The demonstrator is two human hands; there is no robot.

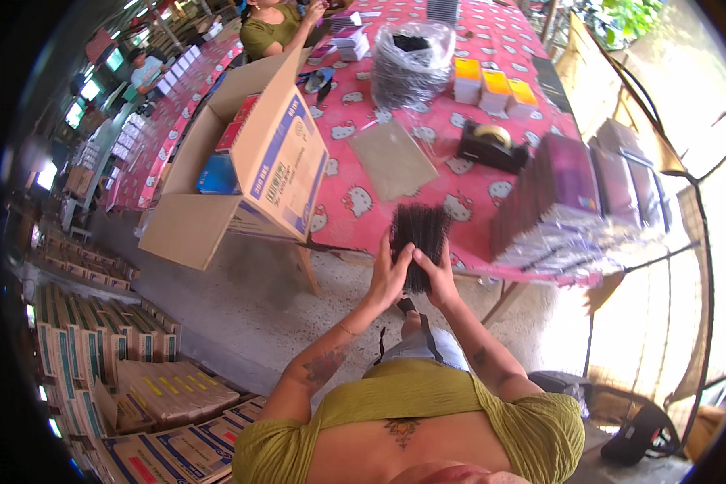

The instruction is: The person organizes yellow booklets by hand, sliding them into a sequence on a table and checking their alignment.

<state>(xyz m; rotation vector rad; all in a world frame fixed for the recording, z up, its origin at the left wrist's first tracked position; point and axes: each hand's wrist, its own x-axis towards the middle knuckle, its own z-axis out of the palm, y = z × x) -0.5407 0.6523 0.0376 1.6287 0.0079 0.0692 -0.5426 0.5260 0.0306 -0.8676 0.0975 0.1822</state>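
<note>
Between my two hands is a bundle of thin black bristle-like strands (419, 238), held just off the near edge of the table. My left hand (391, 270) wraps its left side and my right hand (437, 273) its right side, the thumbs almost meeting on the near face. The exact kind of strands is too fine to make out. Beyond them on the pink patterned tablecloth (343, 189) lies a flat greyish sheet or sleeve (394, 160). Farther back, a clear plastic bag (414, 68) holds dark material, with black showing at its open top.
An open cardboard carton (286, 161) with red and blue packs stands left. To the right are a tape dispenser (492, 145) and plastic-wrapped stacks (569, 189). Yellow-topped stacks (494, 90) sit farther back. Flat cartons (173, 395) fill the lower left. Another person (270, 32) sits across the table.
</note>
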